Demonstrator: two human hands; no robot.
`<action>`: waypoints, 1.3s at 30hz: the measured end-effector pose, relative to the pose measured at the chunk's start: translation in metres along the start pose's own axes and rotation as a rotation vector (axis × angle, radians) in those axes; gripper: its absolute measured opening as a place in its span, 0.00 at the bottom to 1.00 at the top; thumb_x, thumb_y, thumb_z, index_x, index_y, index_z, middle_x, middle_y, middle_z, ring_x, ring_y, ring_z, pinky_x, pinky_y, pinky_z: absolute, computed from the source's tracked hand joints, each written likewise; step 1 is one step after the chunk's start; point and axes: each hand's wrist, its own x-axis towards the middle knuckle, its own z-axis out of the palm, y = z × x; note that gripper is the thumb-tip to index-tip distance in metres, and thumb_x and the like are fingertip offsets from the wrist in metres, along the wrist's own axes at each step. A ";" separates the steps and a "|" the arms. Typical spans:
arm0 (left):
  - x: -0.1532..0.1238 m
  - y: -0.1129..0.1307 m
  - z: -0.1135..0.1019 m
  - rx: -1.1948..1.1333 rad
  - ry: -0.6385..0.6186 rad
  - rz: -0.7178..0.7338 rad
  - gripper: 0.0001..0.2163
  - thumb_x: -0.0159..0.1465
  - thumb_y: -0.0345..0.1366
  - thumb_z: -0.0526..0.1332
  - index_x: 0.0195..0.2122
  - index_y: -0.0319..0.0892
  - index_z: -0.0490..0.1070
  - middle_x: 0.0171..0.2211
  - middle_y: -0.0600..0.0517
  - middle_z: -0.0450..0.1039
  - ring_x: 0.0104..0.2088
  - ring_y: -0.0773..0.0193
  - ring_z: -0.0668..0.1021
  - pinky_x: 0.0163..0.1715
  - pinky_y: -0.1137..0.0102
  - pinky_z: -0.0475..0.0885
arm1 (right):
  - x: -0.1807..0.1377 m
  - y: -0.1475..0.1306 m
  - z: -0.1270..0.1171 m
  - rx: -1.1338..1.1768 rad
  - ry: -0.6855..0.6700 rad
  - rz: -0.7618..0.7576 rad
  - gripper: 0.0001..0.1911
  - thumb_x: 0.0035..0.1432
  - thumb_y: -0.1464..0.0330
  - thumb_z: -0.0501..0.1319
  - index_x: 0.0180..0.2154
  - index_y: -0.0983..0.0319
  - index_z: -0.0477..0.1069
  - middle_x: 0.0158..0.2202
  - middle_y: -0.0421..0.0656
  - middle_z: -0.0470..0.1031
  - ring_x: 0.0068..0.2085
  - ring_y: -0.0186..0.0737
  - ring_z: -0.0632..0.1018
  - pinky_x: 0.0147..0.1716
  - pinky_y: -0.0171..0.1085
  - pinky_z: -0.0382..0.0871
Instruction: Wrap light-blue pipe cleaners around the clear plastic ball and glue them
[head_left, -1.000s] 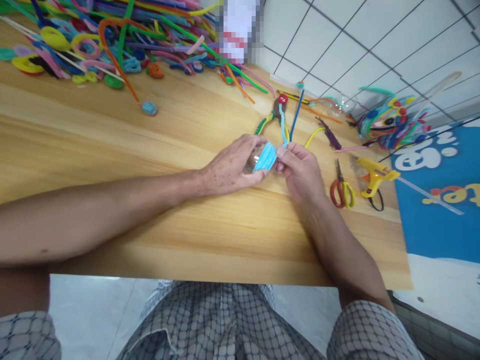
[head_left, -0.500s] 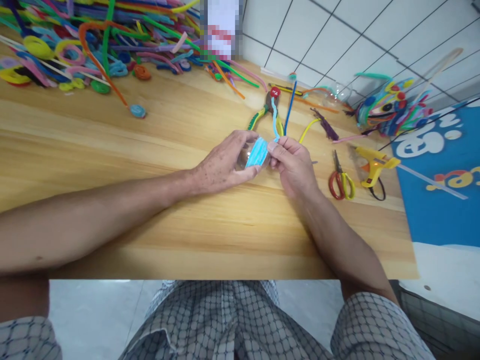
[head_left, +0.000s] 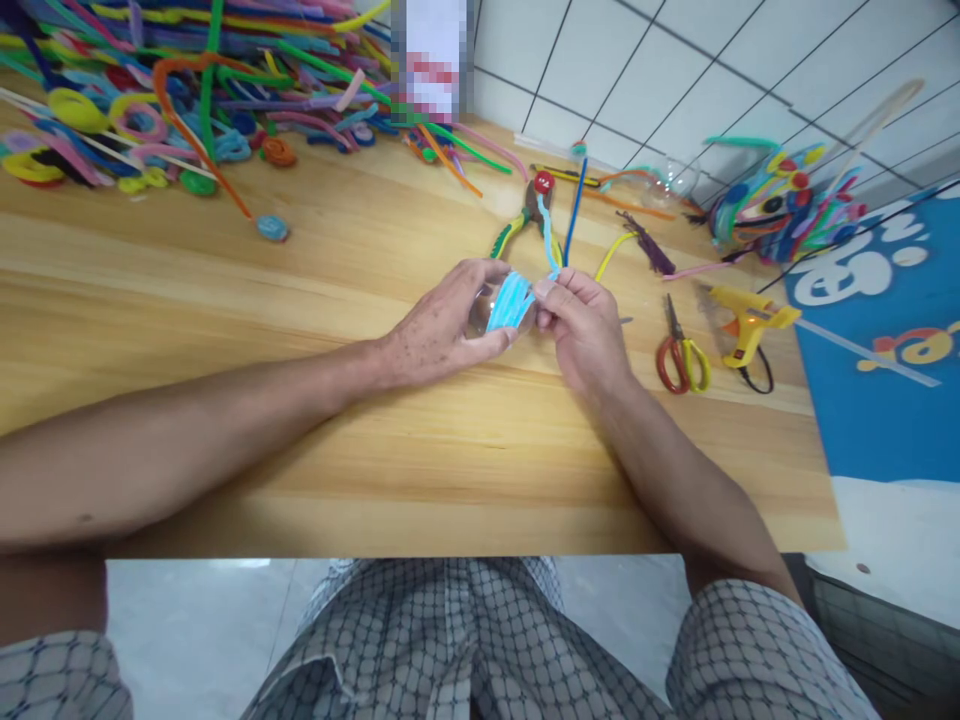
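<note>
My left hand grips a clear round ball, thumb on the near side and fingers over the far side. Bands of light blue pipe cleaner run around the ball's middle. My right hand pinches the same pipe cleaner between thumb and forefinger at the ball's right side. Its loose end rises from the fingers toward a red round piece. Behind the hands lie pliers with green and yellow handles, partly covered by the blue strand and the right hand.
Scissors and a yellow glue gun lie to the right. A heap of coloured pipe cleaners fills the back left. A colourful pipe-cleaner figure stands at the back right by the tiled wall. A blue coil lies left of centre.
The pipe cleaner's end strand at the ball's right side now stands apart from the other bands, with a gap showing. Both hands keep their hold. The view has shifted slightly.
</note>
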 end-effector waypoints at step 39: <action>0.000 0.002 -0.001 -0.030 0.004 0.013 0.30 0.68 0.49 0.69 0.69 0.47 0.66 0.66 0.41 0.76 0.65 0.46 0.80 0.65 0.50 0.81 | -0.004 0.013 0.006 0.063 0.051 -0.023 0.25 0.50 0.47 0.85 0.32 0.54 0.76 0.34 0.36 0.78 0.36 0.35 0.76 0.40 0.37 0.75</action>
